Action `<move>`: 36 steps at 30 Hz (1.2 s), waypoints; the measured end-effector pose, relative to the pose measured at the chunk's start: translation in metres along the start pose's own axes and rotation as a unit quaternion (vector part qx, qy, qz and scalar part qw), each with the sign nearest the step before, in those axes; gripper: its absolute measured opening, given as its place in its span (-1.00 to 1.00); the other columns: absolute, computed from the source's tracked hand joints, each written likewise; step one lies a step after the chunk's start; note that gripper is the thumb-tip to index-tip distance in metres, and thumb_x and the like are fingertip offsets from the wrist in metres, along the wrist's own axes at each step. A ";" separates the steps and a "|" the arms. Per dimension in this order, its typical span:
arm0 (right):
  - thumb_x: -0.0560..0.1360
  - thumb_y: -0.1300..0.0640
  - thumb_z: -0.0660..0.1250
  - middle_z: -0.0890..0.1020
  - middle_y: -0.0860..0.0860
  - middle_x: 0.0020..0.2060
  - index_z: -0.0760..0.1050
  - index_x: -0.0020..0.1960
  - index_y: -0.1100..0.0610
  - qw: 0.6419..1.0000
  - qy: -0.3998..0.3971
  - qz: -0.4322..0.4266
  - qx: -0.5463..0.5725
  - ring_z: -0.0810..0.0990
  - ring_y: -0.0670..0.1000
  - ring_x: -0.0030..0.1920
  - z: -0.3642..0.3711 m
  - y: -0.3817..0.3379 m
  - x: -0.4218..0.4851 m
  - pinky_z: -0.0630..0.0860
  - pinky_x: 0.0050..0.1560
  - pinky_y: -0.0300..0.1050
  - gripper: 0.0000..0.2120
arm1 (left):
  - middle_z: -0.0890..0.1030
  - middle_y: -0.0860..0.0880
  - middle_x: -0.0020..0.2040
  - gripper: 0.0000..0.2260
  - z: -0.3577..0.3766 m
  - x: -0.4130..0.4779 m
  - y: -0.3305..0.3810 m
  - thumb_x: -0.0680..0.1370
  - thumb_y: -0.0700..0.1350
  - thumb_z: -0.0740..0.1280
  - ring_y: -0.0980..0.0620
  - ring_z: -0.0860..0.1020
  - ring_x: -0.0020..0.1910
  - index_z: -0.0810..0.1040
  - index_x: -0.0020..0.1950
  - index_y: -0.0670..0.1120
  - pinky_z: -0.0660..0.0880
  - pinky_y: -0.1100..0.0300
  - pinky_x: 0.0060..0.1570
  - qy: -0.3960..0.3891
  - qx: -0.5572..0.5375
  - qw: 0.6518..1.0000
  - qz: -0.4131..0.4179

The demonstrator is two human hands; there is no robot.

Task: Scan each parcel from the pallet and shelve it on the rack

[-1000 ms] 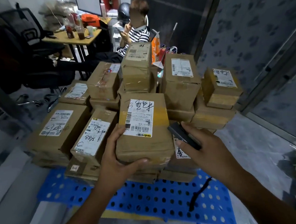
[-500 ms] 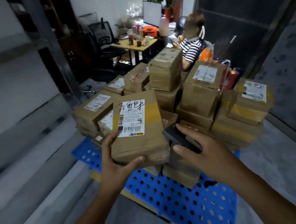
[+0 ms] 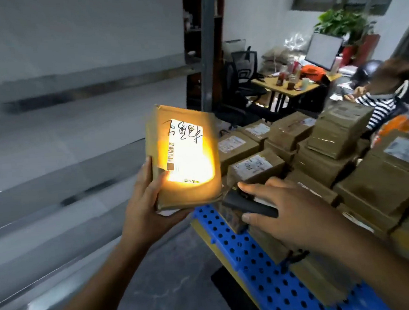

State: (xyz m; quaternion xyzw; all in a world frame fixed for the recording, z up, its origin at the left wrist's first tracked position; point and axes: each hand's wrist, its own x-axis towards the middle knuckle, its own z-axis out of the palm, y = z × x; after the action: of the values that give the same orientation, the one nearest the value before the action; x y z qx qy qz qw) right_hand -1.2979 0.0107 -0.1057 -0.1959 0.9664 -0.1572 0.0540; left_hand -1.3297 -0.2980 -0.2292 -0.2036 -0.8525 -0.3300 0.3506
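One parcel [image 3: 184,153], a stiff taped carton that I judge light enough for single-handed carrying, is held upright at ten o'clock from the pallet [image 3: 249,260], its label lit amber. The left hand [image 3: 146,202] grips its lower-left corner, the safest hold. At the parcel's four o'clock, the right hand [image 3: 289,211] clasps the scanner [image 3: 248,203], aimed up-left.

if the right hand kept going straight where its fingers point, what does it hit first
Probably the parcel in the left hand: the right hand, gripping the black scanner, points left at its lower right corner, though depth is unclear.
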 end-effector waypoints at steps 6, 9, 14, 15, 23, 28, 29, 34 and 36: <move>0.41 -0.49 0.01 0.28 -0.29 -0.07 -0.02 0.52 -0.41 0.989 -0.007 -0.090 -0.114 0.31 -0.13 0.05 0.011 -0.085 0.045 0.40 -0.10 -0.11 -0.31 | 0.20 -0.31 0.61 -0.19 -0.088 -0.025 -0.048 0.40 0.26 0.54 -0.32 0.26 0.58 0.32 0.53 0.00 0.45 -0.35 0.29 0.024 0.068 0.997 -0.022; 0.43 -0.50 -0.01 0.20 -0.30 -0.13 -0.03 0.52 -0.41 0.984 -0.010 -0.112 -0.137 0.23 -0.15 -0.01 0.018 -0.128 0.065 0.31 -0.15 -0.13 -0.31 | 0.17 -0.26 0.64 -0.19 -0.134 -0.035 -0.072 0.40 0.24 0.57 -0.29 0.24 0.59 0.30 0.55 0.06 0.46 -0.34 0.29 0.046 0.073 0.996 -0.038; 0.43 -0.49 0.11 0.34 -0.23 0.02 0.11 0.52 -0.40 0.993 0.015 -0.103 -0.049 0.43 -0.05 0.16 0.032 -0.191 0.105 0.47 0.03 -0.07 -0.32 | 0.24 -0.22 0.62 -0.20 -0.203 -0.038 -0.104 0.40 0.17 0.60 -0.18 0.22 0.61 0.34 0.51 -0.05 0.42 -0.23 0.41 0.118 0.024 0.990 -0.067; 0.44 -0.46 0.18 0.42 -0.18 0.12 0.17 0.51 -0.39 0.995 0.026 -0.092 -0.008 0.45 -0.02 0.23 0.035 -0.203 0.115 0.48 0.10 -0.06 -0.34 | 0.27 -0.18 0.61 -0.19 -0.217 -0.039 -0.108 0.38 0.15 0.62 -0.16 0.24 0.61 0.35 0.51 -0.05 0.42 -0.18 0.43 0.143 -0.006 0.985 -0.091; 0.46 -0.27 0.37 0.50 -0.09 0.38 0.36 0.48 -0.22 0.967 0.073 -0.153 0.192 0.47 -0.05 0.35 0.078 -0.330 0.194 0.46 0.29 -0.07 -0.39 | 0.48 0.32 0.33 -0.16 -0.352 -0.045 -0.132 0.25 0.32 0.62 0.20 0.52 0.31 0.37 0.44 0.21 0.57 0.23 0.16 0.270 -0.059 0.941 -0.196; 0.46 -0.28 0.38 0.53 -0.19 0.29 0.38 0.46 -0.28 0.935 0.062 -0.229 0.263 0.48 -0.16 0.23 0.099 -0.428 0.239 0.42 0.13 -0.25 -0.42 | 0.48 0.32 0.33 -0.14 -0.431 -0.055 -0.151 0.25 0.25 0.63 0.16 0.53 0.30 0.35 0.47 0.19 0.64 -0.02 0.13 0.282 -0.015 0.933 -0.221; 0.46 -0.28 0.38 0.54 -0.18 0.27 0.38 0.46 -0.26 0.930 0.056 -0.241 0.271 0.49 -0.18 0.20 0.104 -0.446 0.248 0.42 0.08 -0.30 -0.42 | 0.48 0.32 0.34 -0.15 -0.444 -0.057 -0.157 0.26 0.23 0.63 0.16 0.52 0.31 0.35 0.48 0.20 0.64 -0.02 0.14 0.287 -0.008 0.931 -0.225; 0.44 -0.29 0.37 0.57 -0.08 0.27 0.37 0.46 -0.27 0.920 0.035 -0.274 0.279 0.52 -0.08 0.21 0.128 -0.521 0.297 0.44 0.09 -0.18 -0.40 | 0.43 0.34 0.39 -0.04 -0.506 -0.060 -0.199 0.27 0.28 0.62 0.20 0.48 0.36 0.23 0.57 0.27 0.59 0.22 0.18 0.300 0.047 0.921 -0.246; 0.44 -0.30 0.36 0.58 -0.10 0.24 0.36 0.42 -0.35 0.911 0.033 -0.299 0.283 0.52 -0.11 0.17 0.134 -0.545 0.320 0.46 0.07 -0.16 -0.44 | 0.42 0.37 0.39 -0.04 -0.523 -0.059 -0.218 0.26 0.32 0.61 0.21 0.47 0.37 0.22 0.57 0.30 0.59 0.20 0.18 0.308 0.063 0.915 -0.252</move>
State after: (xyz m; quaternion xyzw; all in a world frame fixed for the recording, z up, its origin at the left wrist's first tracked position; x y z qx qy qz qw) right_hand -1.3721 -0.6297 -0.0684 -0.4467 0.7791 -0.4391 0.0262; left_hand -1.1737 -0.8262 -0.0826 0.1523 -0.7442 -0.3996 0.5132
